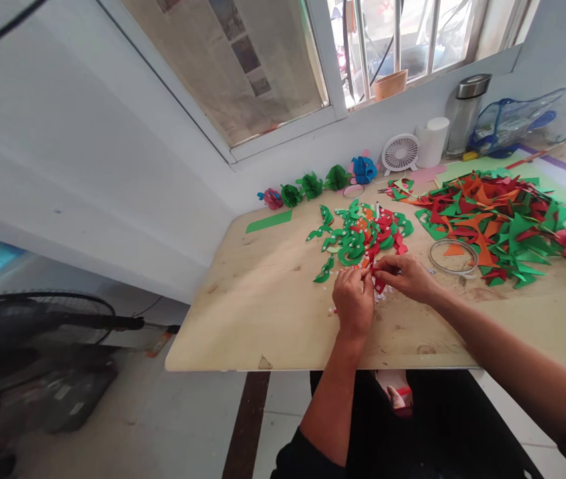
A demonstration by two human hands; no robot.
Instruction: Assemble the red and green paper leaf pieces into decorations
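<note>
My left hand (353, 298) and my right hand (409, 275) meet over the wooden table, fingertips nearly touching. Both are closed in a pinch on a small red paper piece (379, 285), which the fingers partly cover. Just beyond them lies a loose heap of cut paper shapes (354, 239) in green, red and orange, many bearing small white squares. Tiny white bits of paper (383, 293) are scattered beneath my hands.
A large pile of paper offcuts (507, 226) covers the table's right side, with a metal ring (453, 257) before it. Along the wall stand folded green paper balls (311, 185), a blue paper figure (364, 170), a small fan (401, 154) and a flask (467, 116). A green strip (269, 221) lies left.
</note>
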